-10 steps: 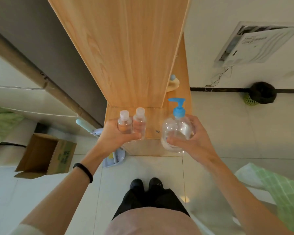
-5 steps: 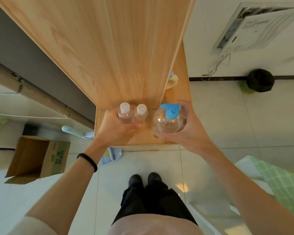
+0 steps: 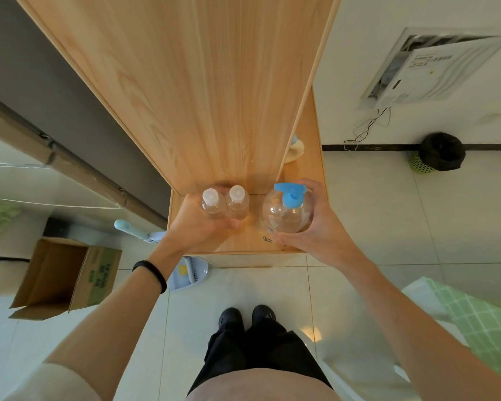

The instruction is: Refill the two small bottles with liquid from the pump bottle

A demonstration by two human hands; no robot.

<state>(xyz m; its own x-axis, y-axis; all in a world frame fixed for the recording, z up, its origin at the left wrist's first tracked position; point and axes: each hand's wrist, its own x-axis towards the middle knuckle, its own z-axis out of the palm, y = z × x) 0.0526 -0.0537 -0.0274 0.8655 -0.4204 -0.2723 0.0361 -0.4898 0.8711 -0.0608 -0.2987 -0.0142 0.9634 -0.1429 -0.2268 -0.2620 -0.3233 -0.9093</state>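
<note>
Two small clear bottles with white caps, the left one (image 3: 211, 204) and the right one (image 3: 238, 202), stand side by side in my left hand (image 3: 198, 230), whose fingers and thumb curl round both. My right hand (image 3: 315, 227) grips a round clear pump bottle (image 3: 285, 214) with a blue pump head. All three bottles are upright over the low wooden shelf (image 3: 243, 241) at the foot of a tall wooden panel. I cannot tell whether the bottles touch the shelf.
A tall wooden panel (image 3: 203, 91) rises right behind the bottles. A pale dish with a blue knob (image 3: 294, 147) sits further back on the shelf. On the floor are a cardboard box (image 3: 67, 276) at left, a dustpan (image 3: 190, 273) under the shelf edge and a black bin (image 3: 440, 153) at right.
Both hands have carried the bottles forward and down over the wooden shelf. My view now looks more steeply down onto the caps. The grips are unchanged.
</note>
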